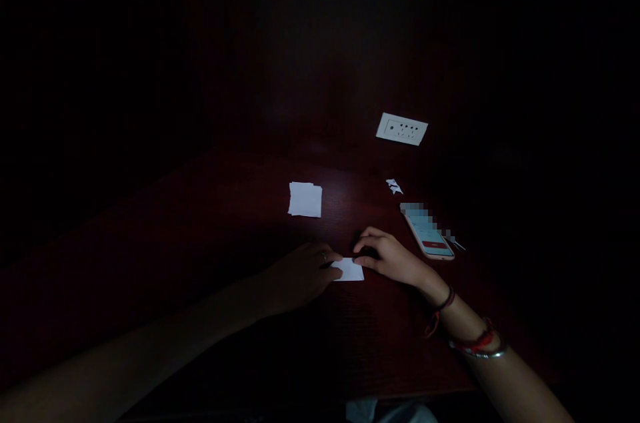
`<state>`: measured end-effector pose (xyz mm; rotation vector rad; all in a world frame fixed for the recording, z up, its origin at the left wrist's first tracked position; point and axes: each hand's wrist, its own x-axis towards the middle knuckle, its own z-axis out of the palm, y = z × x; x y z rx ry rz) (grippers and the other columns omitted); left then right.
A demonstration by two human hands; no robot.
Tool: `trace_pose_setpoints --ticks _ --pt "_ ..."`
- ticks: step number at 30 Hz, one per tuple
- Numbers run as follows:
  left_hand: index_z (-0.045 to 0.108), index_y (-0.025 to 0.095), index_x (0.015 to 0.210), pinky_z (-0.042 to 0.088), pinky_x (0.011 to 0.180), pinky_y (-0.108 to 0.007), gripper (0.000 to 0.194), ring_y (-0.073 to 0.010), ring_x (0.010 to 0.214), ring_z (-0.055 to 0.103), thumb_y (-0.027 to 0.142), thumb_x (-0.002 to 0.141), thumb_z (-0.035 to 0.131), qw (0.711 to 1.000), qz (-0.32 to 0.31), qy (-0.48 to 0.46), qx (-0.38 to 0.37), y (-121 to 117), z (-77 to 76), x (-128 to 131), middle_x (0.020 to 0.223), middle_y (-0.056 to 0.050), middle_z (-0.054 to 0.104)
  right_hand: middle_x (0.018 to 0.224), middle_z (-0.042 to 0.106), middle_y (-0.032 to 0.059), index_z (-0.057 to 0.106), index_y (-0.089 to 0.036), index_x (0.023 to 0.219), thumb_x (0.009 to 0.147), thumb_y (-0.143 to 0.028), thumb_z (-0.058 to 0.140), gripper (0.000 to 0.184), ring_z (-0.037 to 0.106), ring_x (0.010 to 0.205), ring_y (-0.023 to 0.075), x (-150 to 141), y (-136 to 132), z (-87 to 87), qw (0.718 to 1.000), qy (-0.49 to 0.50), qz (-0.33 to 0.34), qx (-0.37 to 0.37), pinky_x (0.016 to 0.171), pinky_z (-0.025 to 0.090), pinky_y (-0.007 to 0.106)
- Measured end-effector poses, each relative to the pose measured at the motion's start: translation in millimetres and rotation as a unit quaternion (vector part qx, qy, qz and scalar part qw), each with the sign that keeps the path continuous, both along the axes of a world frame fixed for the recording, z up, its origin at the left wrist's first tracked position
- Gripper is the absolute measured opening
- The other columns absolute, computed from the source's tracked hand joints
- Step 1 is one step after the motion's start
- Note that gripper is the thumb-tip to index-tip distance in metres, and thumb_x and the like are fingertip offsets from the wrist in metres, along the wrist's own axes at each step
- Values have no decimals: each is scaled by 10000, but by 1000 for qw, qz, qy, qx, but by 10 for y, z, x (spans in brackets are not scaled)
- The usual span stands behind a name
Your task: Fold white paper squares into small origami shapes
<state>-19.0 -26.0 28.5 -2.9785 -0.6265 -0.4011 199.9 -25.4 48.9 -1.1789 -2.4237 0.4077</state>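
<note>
The small white rectangular piece of paper (pixel 353 269) lay flat on the dark reddish-brown wooden table (pixel 225 209), between the two hands and near the table's front edge. The left hand (pixel 310 274), with a thin ring on one finger, reached in from the left. Its thumb and index finger were a little apart, and their tips rested on the left part of the paper; the other fingers lay close together in deep shadow, and how far they bent could not be told. The right hand (pixel 387 257) came in from the other side with its fingers curled and a gap open between thumb and index finger. The thumb tip touched the paper at its upper right corner, while the index fingertip hovered or rested just beyond the far edge; which of the two could not be told.

Dark red cord bracelets (pixel 445 303) and a silver-coloured metal bangle (pixel 493 353) circled the right wrist and forearm. Farther back on the table lay a squarish stack of white paper sheets (pixel 305 200), its edges uneven. To the right of it were small torn white paper scraps (pixel 395 187), and nearer, beside the right hand, a smartphone in a pale pinkish case (pixel 431 236) with its screen lit. A white rectangular wall socket panel (pixel 402 129) stood out above the scraps.
</note>
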Motion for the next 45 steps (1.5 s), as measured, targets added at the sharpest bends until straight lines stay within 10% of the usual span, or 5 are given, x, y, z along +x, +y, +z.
trace_pose_setpoints --ticks 11,22,45 --pt "498 212 1045 354 836 -344 247 -194 991 407 165 812 432 994 19 -88 -55 14 25 18 1094 -49 435 796 476 26 580 -137 704 703 -109 552 40 475 756 114 -91 37 -80 995 23 -62 -70 712 393 244" --pt "539 196 843 398 801 -295 112 -149 921 441 152 808 443 951 76 -275 -117 52 155 39 970 -19 437 875 434 32 508 -169 791 764 -143 479 48 448 825 139 -280 -265 225 996 75 -32 34 752 350 283" --pt "547 187 749 364 842 -308 124 -170 993 388 101 766 458 945 35 -286 -153 -95 300 12 1004 -22 382 773 500 -4 514 -161 678 681 -105 517 57 472 736 115 -298 -294 314 998 50 22 31 722 299 268"
